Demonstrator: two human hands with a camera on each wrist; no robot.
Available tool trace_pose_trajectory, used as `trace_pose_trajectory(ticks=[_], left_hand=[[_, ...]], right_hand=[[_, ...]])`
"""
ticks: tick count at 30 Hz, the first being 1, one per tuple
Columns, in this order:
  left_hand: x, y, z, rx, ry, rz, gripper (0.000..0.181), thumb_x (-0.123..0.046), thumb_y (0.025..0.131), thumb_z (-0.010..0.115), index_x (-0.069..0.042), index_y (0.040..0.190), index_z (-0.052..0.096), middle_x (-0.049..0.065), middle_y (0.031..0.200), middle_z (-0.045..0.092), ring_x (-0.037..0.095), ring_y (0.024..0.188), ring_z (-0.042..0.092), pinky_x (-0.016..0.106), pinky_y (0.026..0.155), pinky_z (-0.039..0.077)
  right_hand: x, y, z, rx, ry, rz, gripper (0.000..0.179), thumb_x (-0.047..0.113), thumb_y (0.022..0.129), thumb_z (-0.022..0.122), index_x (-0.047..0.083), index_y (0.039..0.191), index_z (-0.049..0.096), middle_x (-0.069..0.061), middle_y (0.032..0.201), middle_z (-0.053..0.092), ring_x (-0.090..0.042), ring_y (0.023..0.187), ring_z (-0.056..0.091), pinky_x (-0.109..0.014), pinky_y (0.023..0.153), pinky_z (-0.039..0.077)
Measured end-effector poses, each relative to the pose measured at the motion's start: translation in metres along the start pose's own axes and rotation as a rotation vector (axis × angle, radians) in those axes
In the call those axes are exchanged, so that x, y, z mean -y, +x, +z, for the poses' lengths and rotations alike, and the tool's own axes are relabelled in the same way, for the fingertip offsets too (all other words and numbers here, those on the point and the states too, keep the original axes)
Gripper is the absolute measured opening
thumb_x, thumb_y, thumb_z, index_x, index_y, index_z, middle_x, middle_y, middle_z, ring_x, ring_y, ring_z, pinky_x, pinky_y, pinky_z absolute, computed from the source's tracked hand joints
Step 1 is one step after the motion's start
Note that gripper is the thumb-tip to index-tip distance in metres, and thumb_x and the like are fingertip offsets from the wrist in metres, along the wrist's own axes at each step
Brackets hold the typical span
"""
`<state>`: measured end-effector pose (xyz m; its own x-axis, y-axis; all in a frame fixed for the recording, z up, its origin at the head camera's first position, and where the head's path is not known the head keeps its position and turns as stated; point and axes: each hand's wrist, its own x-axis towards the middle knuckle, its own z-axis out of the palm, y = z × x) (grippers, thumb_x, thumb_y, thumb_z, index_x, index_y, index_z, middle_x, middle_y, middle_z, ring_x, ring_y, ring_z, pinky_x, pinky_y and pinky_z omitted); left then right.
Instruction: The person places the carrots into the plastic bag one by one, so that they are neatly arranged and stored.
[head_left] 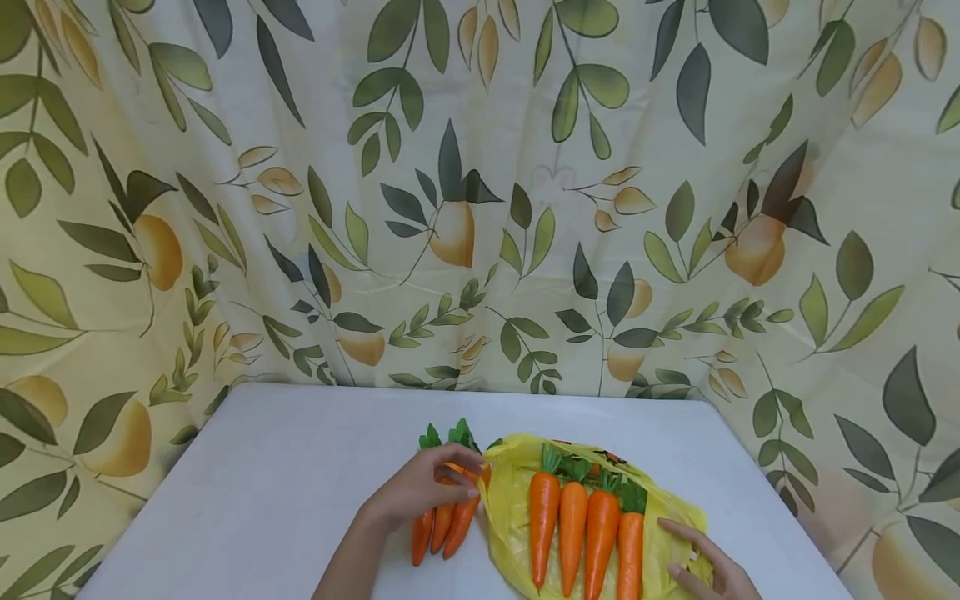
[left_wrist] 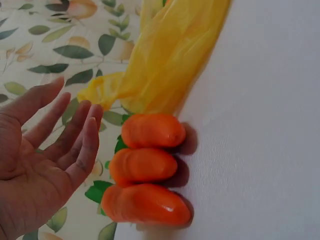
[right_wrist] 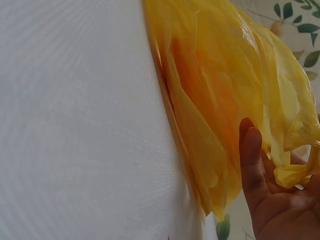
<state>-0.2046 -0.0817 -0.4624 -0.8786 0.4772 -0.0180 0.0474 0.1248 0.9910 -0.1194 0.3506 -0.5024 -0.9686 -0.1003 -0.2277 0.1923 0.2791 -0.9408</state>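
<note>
Several orange carrots (head_left: 573, 525) with green tops lie side by side on the yellow plastic bag (head_left: 507, 508), which is spread at the front of the table. My left hand (head_left: 423, 483) hovers above three more carrots (head_left: 459, 529) left of the bag. Its loosely bent fingers reach the bag's left edge; in the left wrist view they are parted and hold nothing, beside the yellow handle (left_wrist: 102, 92). At the bag's right side is my right hand (head_left: 708, 568), fingers extended against the plastic. In the right wrist view the bag's handle (right_wrist: 295, 175) lies by its palm.
A white table (head_left: 300, 467) carries everything. Behind it hangs a cream curtain (head_left: 480, 308) printed with leaves and fruit, continuing down both sides of the table.
</note>
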Motion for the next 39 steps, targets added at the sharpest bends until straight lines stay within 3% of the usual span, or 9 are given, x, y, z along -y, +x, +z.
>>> trace_pose_trajectory(ticks=[4,9,16,21,23,25,28,35,39], left_hand=[[0.003,-0.003,-0.01,-0.075,0.031,-0.021,0.034,-0.009,0.092,0.079,-0.008,0.124,0.071,0.01,0.123,0.066,0.025,0.105,0.064,0.039,0.088,0.055],[0.014,-0.006,-0.019,-0.139,0.047,-0.029,0.034,-0.011,0.092,0.078,-0.003,0.124,0.069,0.013,0.124,0.065,0.025,0.103,0.064,0.04,0.088,0.054],[0.026,-0.01,-0.033,-0.194,0.033,-0.073,0.035,-0.009,0.091,0.078,-0.005,0.124,0.069,0.012,0.123,0.066,0.025,0.097,0.064,0.038,0.078,0.054],[0.03,-0.016,-0.044,-0.245,0.029,-0.068,0.035,-0.007,0.091,0.077,-0.002,0.124,0.068,0.013,0.124,0.065,0.025,0.095,0.065,0.04,0.076,0.054],[0.032,-0.018,-0.047,-0.264,0.022,-0.073,0.035,-0.006,0.091,0.076,-0.002,0.125,0.068,0.012,0.123,0.066,0.025,0.095,0.065,0.042,0.075,0.056],[0.034,-0.021,-0.05,-0.282,0.023,-0.079,0.035,-0.003,0.09,0.074,-0.001,0.125,0.068,0.012,0.121,0.066,0.025,0.093,0.065,0.044,0.073,0.056],[0.036,-0.022,-0.053,-0.312,0.036,-0.094,0.036,-0.002,0.089,0.074,-0.001,0.125,0.069,0.011,0.121,0.066,0.025,0.09,0.064,0.045,0.071,0.057],[0.042,-0.025,-0.056,-0.394,0.093,-0.158,0.042,-0.005,0.084,0.083,-0.006,0.124,0.071,0.012,0.126,0.059,0.025,0.084,0.059,0.04,0.067,0.056],[0.047,-0.025,-0.06,-0.403,0.141,-0.191,0.043,-0.009,0.081,0.087,-0.011,0.121,0.072,0.014,0.128,0.059,0.025,0.084,0.057,0.038,0.067,0.054]], right_hand=[[-0.001,0.003,0.0,-0.017,-0.035,0.008,0.073,0.023,0.097,0.073,-0.007,0.153,0.037,-0.036,0.159,0.021,-0.019,0.102,0.069,-0.037,0.081,0.059],[-0.003,0.005,-0.001,-0.008,0.006,0.044,0.08,0.031,0.093,0.076,-0.004,0.154,0.037,-0.034,0.158,0.026,-0.025,0.102,0.07,-0.041,0.081,0.06],[-0.007,0.004,-0.005,0.045,0.043,0.016,0.075,0.024,0.098,0.072,-0.008,0.154,0.033,-0.038,0.156,0.026,-0.026,0.104,0.069,-0.043,0.083,0.059],[-0.009,0.005,-0.006,0.065,0.087,0.019,0.052,0.027,0.096,0.073,0.025,0.144,0.054,-0.028,0.15,0.041,-0.03,0.104,0.07,-0.046,0.083,0.059],[-0.01,0.005,-0.007,0.08,0.107,0.02,0.043,0.03,0.095,0.075,0.039,0.132,0.056,-0.024,0.146,0.047,-0.031,0.104,0.07,-0.047,0.084,0.059],[-0.01,0.005,-0.008,0.094,0.116,0.015,0.041,0.032,0.094,0.075,0.043,0.128,0.055,-0.021,0.144,0.049,-0.032,0.105,0.07,-0.047,0.084,0.059],[-0.011,0.006,-0.009,0.103,0.124,0.021,0.043,0.033,0.093,0.075,0.04,0.131,0.055,-0.02,0.142,0.052,-0.033,0.105,0.07,-0.048,0.084,0.059],[-0.01,0.004,-0.006,0.035,0.073,0.046,0.079,0.035,0.09,0.078,0.001,0.152,0.042,-0.028,0.149,0.043,-0.031,0.103,0.07,-0.046,0.082,0.059],[-0.009,0.003,-0.005,0.033,0.073,0.038,0.068,0.034,0.093,0.076,0.011,0.15,0.048,-0.031,0.154,0.035,-0.03,0.104,0.07,-0.045,0.083,0.059]])
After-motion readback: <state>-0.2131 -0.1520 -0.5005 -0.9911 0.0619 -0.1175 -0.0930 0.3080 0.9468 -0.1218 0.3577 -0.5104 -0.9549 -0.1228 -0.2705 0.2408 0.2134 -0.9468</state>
